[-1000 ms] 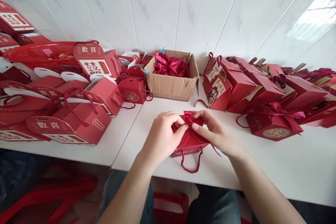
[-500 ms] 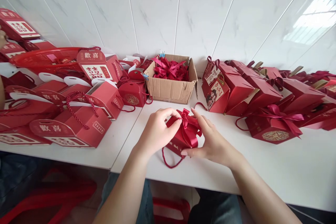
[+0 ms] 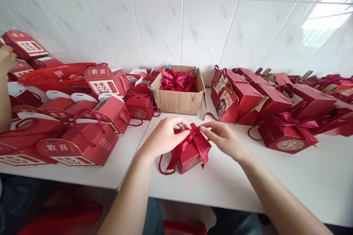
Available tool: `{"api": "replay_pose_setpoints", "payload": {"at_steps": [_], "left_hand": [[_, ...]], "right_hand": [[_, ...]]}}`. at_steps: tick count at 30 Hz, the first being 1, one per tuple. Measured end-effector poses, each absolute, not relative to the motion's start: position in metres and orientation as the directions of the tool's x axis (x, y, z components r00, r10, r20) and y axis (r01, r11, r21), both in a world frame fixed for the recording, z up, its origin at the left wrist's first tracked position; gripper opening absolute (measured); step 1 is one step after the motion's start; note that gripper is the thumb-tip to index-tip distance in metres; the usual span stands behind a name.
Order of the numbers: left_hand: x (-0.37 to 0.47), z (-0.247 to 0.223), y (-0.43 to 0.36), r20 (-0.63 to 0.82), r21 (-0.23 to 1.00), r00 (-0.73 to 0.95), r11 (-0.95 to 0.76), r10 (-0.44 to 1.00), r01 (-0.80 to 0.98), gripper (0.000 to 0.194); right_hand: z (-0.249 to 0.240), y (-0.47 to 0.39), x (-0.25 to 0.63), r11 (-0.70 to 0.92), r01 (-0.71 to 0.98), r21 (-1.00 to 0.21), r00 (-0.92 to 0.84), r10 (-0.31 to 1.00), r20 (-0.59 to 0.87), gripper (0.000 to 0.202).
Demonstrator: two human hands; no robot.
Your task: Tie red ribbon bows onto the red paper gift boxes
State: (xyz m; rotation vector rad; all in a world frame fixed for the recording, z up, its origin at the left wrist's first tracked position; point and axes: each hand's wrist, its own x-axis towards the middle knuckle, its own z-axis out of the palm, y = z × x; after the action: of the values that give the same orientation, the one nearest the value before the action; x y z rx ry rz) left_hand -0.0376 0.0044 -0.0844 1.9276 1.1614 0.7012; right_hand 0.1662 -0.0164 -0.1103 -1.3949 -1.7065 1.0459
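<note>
A small red gift box [image 3: 190,159] stands on the white table in front of me, a satin bow [image 3: 196,140] on its top and a twisted cord handle hanging at its left. My left hand [image 3: 168,137] pinches the bow's left side between thumb and fingertips. At the bow's right, my right hand [image 3: 222,137] has thumb and index finger close together at the ribbon; whether they grip it is too small to tell.
Behind the box is a cardboard box [image 3: 178,102] of red ribbons. Red boxes [image 3: 82,143] and a red basket [image 3: 55,75] crowd the left, near another person's hand [image 3: 7,60]. More boxes [image 3: 273,99] line the right, with a bowed box [image 3: 286,137] in front.
The gift box has turned, showing another side, and its ribbon tails now hang toward me. My right hand has left the box's side for the bow. The view has tilted up slightly.
</note>
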Motion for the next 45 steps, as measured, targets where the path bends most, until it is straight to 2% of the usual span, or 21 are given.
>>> {"api": "replay_pose_setpoints", "payload": {"at_steps": [6,10,13,20,24,28,31,38,45], "left_hand": [[-0.042,-0.081,0.007,0.052,0.8,0.458,-0.312,0.887,0.513,0.01],[-0.045,-0.086,0.004,0.071,0.844,0.444,-0.291,0.893,0.451,0.008],[-0.046,-0.092,0.003,0.086,0.855,0.415,-0.281,0.906,0.436,0.008],[-0.041,-0.099,0.002,0.111,0.882,0.355,-0.257,0.928,0.396,0.008],[-0.038,-0.101,0.004,0.124,0.901,0.342,-0.25,0.931,0.354,0.004],[-0.037,-0.104,0.007,0.129,0.918,0.352,-0.245,0.927,0.31,0.006],[-0.038,-0.106,0.008,0.123,0.929,0.356,-0.233,0.927,0.288,0.01],[-0.039,-0.108,0.008,0.128,0.931,0.312,-0.222,0.942,0.289,0.019],[-0.038,-0.107,0.008,0.121,0.936,0.285,-0.205,0.951,0.286,0.021]], "right_hand": [[-0.089,-0.002,0.166,0.126,0.619,-0.775,-0.271,0.961,-0.061,0.033],[-0.077,0.009,0.169,0.199,0.679,-0.707,-0.411,0.9,-0.142,0.028],[-0.069,0.014,0.167,0.249,0.709,-0.66,-0.452,0.879,-0.154,0.025],[-0.064,0.02,0.164,0.241,0.621,-0.746,-0.468,0.877,-0.107,0.016],[-0.065,0.02,0.166,0.349,0.515,-0.783,-0.558,0.83,0.004,0.003],[-0.064,0.016,0.168,0.511,0.469,-0.72,-0.695,0.717,0.057,0.021],[-0.064,0.014,0.168,0.572,0.464,-0.677,-0.724,0.685,0.082,0.032],[-0.064,0.011,0.164,0.608,0.495,-0.621,-0.765,0.644,0.02,0.051],[-0.062,0.011,0.167,0.615,0.523,-0.59,-0.777,0.628,-0.033,0.054]]}}
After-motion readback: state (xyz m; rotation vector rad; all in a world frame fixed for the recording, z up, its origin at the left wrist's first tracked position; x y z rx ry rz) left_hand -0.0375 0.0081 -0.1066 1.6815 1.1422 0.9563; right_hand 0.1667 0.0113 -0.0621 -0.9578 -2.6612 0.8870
